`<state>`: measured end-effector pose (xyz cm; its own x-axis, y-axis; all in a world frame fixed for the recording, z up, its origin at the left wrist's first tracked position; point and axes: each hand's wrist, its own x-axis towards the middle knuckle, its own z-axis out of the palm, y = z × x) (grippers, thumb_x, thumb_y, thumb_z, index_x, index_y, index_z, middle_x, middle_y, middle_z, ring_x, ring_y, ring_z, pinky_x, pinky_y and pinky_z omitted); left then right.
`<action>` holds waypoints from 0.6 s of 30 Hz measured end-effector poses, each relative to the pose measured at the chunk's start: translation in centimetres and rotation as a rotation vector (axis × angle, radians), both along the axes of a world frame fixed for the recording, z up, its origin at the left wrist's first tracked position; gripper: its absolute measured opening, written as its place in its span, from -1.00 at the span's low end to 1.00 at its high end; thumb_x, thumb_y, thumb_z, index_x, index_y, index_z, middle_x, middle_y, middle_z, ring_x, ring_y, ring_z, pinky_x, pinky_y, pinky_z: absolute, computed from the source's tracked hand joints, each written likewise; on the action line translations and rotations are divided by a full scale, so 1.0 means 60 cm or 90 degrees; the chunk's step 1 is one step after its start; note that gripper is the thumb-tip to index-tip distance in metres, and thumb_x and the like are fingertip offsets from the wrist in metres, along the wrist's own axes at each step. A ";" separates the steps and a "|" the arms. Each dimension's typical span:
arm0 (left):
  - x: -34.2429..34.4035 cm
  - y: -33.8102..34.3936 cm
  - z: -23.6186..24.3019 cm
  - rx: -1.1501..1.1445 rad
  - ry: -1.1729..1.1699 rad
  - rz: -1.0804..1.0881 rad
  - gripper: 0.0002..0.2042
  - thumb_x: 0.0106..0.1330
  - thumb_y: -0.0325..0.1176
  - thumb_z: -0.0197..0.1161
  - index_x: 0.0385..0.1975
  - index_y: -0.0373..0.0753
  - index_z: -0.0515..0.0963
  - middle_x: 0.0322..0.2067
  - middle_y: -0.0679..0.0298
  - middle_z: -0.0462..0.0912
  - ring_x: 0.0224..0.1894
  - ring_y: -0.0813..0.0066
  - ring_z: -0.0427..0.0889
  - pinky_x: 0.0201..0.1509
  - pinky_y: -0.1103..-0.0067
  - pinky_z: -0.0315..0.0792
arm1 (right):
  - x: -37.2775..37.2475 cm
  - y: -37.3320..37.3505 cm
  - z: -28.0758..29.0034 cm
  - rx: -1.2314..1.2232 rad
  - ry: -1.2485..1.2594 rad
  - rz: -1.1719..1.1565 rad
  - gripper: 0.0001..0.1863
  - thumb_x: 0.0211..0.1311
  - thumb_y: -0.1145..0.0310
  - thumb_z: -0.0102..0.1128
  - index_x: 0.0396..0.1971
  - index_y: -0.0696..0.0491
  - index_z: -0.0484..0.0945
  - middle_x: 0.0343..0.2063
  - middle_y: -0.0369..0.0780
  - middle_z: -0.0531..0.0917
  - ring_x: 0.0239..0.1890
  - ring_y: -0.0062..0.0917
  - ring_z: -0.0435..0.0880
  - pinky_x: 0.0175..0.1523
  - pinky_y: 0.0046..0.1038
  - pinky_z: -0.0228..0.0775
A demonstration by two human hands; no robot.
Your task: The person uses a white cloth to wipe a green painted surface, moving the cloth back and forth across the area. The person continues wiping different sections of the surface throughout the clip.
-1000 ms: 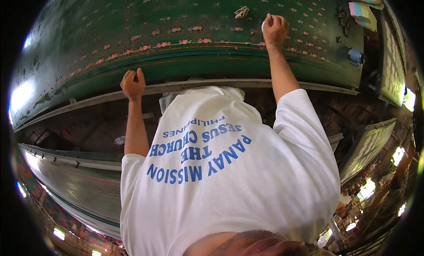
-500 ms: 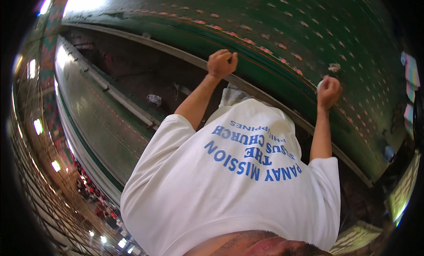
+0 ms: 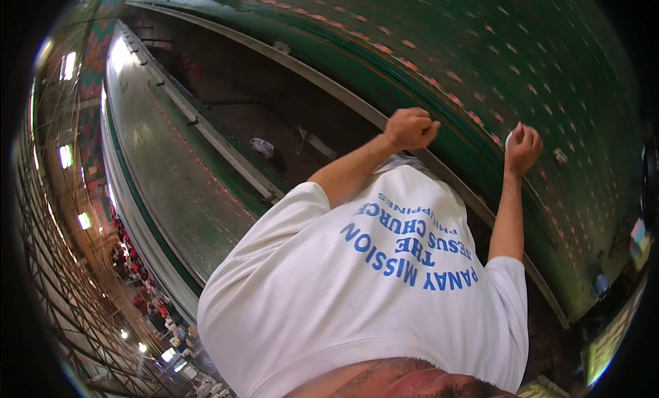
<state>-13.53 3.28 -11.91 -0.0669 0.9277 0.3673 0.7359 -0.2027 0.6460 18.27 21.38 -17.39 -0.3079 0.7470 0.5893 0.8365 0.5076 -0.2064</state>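
Observation:
My left hand (image 3: pixel 412 129) is closed in a fist over the near edge of a long green table (image 3: pixel 453 147); whatever its curled fingers may hold is hidden. Further right, my right hand (image 3: pixel 524 154) grips a small white rounded object (image 3: pixel 509 139), of which only a sliver shows beside the fingers. Its kind cannot be made out. Rows of small pinkish marks (image 3: pixel 473 116) run along the green surface around both hands. A little crumpled pale scrap (image 3: pixel 561 156) lies on the table just right of my right hand.
A pale rail (image 3: pixel 329 85) edges the green table in front of me. Left of me, a second long table (image 3: pixel 171 164) runs alongside a dark gap holding a clear crumpled plastic bag (image 3: pixel 262 147). A bluish object (image 3: pixel 600 286) sits at the right table end.
My left hand has moved right, nearer my right hand, and stays closed. My right hand still holds the white object; the pale scrap, before beyond it, is now at its right. The whole view has shifted.

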 end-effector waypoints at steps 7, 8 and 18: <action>-0.155 0.018 0.045 0.092 -0.041 0.017 -0.55 0.30 -0.43 0.49 -0.78 -0.20 0.38 -0.68 0.19 0.43 -0.59 0.14 0.54 -0.55 0.25 0.44 | 0.186 0.104 -0.068 -0.006 -0.028 -0.211 -0.84 0.50 0.27 0.41 -0.25 0.02 0.84 -0.30 -0.12 0.83 -0.21 -0.20 0.80 -0.02 -0.13 0.62; -0.199 -0.004 0.044 0.072 -0.003 0.061 -0.55 0.31 -0.42 0.48 -0.78 -0.20 0.38 -0.68 0.19 0.43 -0.59 0.15 0.55 -0.55 0.26 0.44 | 0.124 0.094 -0.057 0.006 -0.084 -0.255 -0.81 0.51 0.24 0.43 -0.24 0.04 0.85 -0.30 -0.14 0.83 -0.21 -0.21 0.80 -0.02 -0.16 0.64; -0.402 -0.046 0.000 0.020 0.117 0.140 -0.61 0.30 -0.31 0.44 -0.77 -0.17 0.47 -0.65 0.21 0.50 -0.53 0.12 0.63 -0.47 0.22 0.53 | -0.072 -0.024 -0.002 0.017 -0.051 -0.183 -0.78 0.50 0.23 0.46 -0.23 0.09 0.81 -0.26 -0.16 0.81 -0.19 -0.20 0.79 -0.04 -0.17 0.66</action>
